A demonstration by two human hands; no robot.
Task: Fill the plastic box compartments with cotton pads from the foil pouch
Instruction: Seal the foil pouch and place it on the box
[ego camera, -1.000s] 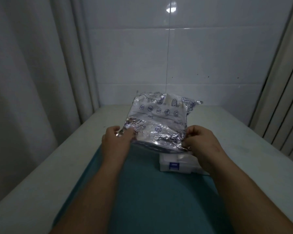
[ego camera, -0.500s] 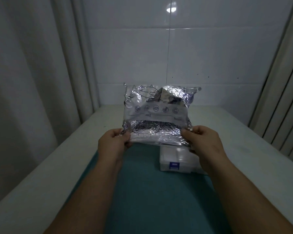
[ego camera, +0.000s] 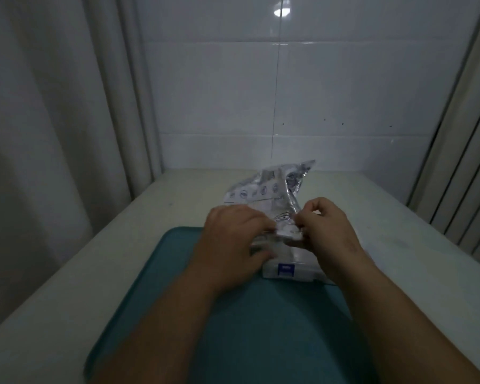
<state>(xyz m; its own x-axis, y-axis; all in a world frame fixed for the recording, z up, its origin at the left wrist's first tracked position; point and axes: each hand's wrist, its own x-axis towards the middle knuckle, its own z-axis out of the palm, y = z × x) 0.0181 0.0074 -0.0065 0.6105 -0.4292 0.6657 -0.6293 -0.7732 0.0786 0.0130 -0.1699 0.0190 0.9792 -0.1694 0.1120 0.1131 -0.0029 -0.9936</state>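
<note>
Your left hand [ego camera: 233, 239] and right hand [ego camera: 330, 234], both pinching the near edge of the pouch [ego camera: 261, 189], cover most of the box [ego camera: 305, 270]. Only its front wall and blue label [ego camera: 286, 268] show, so you cannot see its compartments or tell whether any pads lie inside. The label is too small to read. Blur smears the pouch's print and your left fingertips. The mat [ego camera: 261, 328] and both forearms run off the bottom edge, and the curtain [ego camera: 53, 134] runs off the left.
</note>
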